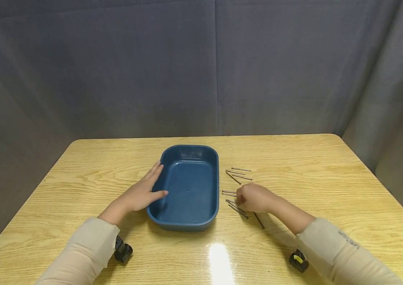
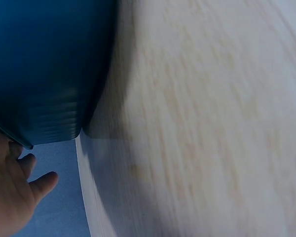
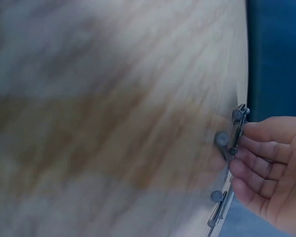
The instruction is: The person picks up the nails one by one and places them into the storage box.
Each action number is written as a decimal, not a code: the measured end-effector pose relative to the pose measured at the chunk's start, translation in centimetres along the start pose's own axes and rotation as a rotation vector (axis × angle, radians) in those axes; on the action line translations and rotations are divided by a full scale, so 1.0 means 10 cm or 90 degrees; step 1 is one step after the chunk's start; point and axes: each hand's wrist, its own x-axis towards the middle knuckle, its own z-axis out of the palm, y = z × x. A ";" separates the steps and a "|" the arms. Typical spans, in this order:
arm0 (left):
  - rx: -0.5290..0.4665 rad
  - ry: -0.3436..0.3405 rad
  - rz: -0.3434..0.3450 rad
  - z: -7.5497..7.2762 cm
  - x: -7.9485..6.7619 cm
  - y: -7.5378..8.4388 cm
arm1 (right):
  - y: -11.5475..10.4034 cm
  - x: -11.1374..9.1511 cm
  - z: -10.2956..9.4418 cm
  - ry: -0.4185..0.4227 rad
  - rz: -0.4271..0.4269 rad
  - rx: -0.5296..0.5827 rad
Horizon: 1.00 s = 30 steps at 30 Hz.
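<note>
A deep blue plastic tray (image 1: 187, 227) with rounded corners stands on the wooden table. My left hand (image 1: 144, 192) rests on its left rim, fingers along the outside and the thumb reaching over the inside. In the left wrist view, the left hand (image 2: 10, 192) shows at the tray's outer wall (image 2: 44, 103). To the right of the tray, my right hand (image 1: 256, 198) is low over several loose steel nails (image 1: 235, 209), fingers bent. In the right wrist view its fingertips (image 3: 239, 165) are right at the nails (image 3: 221, 139); I cannot tell whether they pinch one.
More nails (image 1: 241, 176) lie scattered beyond the right hand, and one nail (image 1: 259, 221) lies on its near side. Grey curtains (image 1: 144, 79) hang behind the table (image 1: 329, 178) and along its sides. Small black wrist devices (image 1: 123, 251) sit below both sleeves.
</note>
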 end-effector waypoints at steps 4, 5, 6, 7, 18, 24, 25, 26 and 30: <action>0.001 0.001 -0.002 0.00 0.00 0.00 | -0.01 0.01 0.00 0.007 -0.008 -0.010; 0.001 0.002 -0.002 0.00 0.00 0.00 | -0.02 0.01 0.00 0.009 -0.006 -0.012; 0.001 0.002 -0.003 0.00 0.00 0.00 | -0.03 0.01 0.00 0.012 -0.006 -0.013; 0.001 0.002 -0.003 0.00 0.00 0.00 | -0.03 0.01 0.01 0.012 -0.002 -0.010; 0.004 0.002 -0.005 0.00 0.00 0.00 | -0.03 0.04 0.06 0.025 0.023 -0.029; 0.000 0.000 -0.008 0.00 0.00 0.00 | -0.02 0.03 0.05 0.047 0.019 -0.017; 0.000 0.000 -0.008 0.00 -0.01 0.00 | -0.02 0.04 0.04 0.053 0.016 -0.017; -0.001 -0.001 -0.008 0.00 -0.01 0.00 | -0.02 0.04 0.03 0.059 0.012 -0.019; -0.001 -0.001 -0.005 0.00 0.00 0.00 | -0.05 0.05 -0.01 0.067 0.018 0.006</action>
